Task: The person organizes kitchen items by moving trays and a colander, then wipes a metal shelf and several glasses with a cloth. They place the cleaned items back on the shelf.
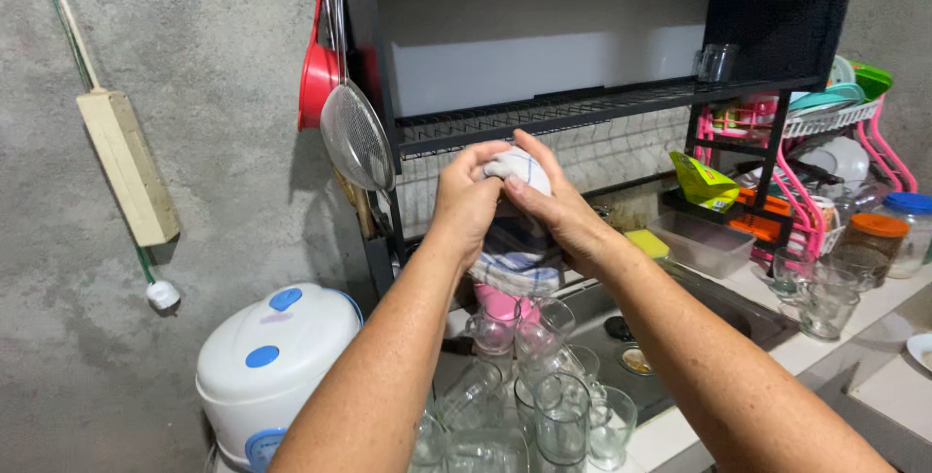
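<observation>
Cloth [517, 240] (checked, bunched on top) is clamped by fingers of left hand [468, 193] and right hand [551, 203] above glasses [529, 386]

**Checked cloth bunched up in front of the rack**

I hold a white cloth [519, 203] with thin blue checks, raised well above the counter. Its top is bunched into a tight, rounded wad, smooth and pale. The rest hangs loose below, folded on itself, showing blue and grey stripes. Whether something is wrapped inside the wad, I cannot tell. It hangs over the clear drinking glasses [544, 405] standing near me.
</observation>
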